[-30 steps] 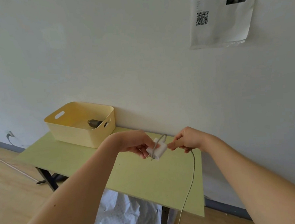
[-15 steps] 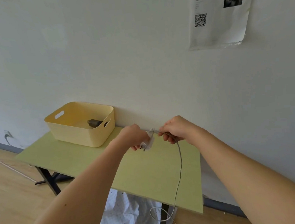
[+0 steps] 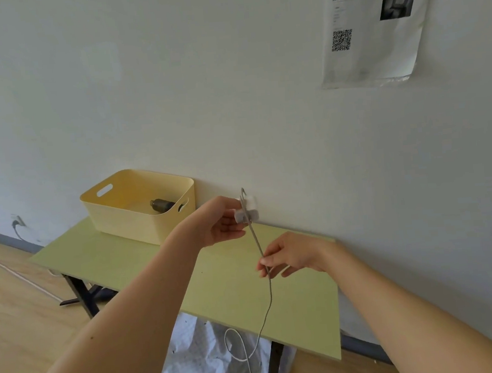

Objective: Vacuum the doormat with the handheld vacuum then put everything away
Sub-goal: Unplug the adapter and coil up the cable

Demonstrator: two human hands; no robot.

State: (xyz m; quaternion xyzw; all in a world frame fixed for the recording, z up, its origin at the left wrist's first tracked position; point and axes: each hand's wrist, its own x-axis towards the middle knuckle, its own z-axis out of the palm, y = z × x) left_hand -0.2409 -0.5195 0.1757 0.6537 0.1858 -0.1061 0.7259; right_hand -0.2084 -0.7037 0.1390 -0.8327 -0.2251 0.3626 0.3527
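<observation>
My left grip (image 3: 221,221) clasps the white charger block (image 3: 248,208) above the far edge of the green surface (image 3: 132,255), close to the wall. My right grip (image 3: 292,255), at five o'clock from it, pinches the grey cable (image 3: 268,306), which runs down from the block and past the surface's near edge. At ten o'clock from my left grip the yellow basket (image 3: 113,210) sits on the surface, with a dark cylindrical thing (image 3: 162,205) lying inside.
</observation>
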